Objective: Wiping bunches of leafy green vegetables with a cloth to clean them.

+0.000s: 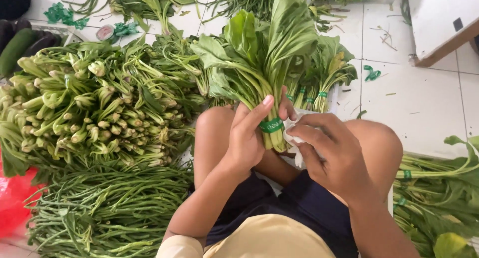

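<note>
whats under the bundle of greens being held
Under the bundle of greens, both knees show, with white tiled floor beyond. The left hand and right hand cover the stem ends.

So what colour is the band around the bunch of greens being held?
Green band, seen from the head camera, around the bunch.

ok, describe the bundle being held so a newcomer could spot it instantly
Start at the person's bare knees in the middle of the view; both hands meet just above them. The left hand grips the stems of a leafy green bundle, with the right hand beside it. Unlike the banded bundles on the floor behind, it is raised upright.
</note>
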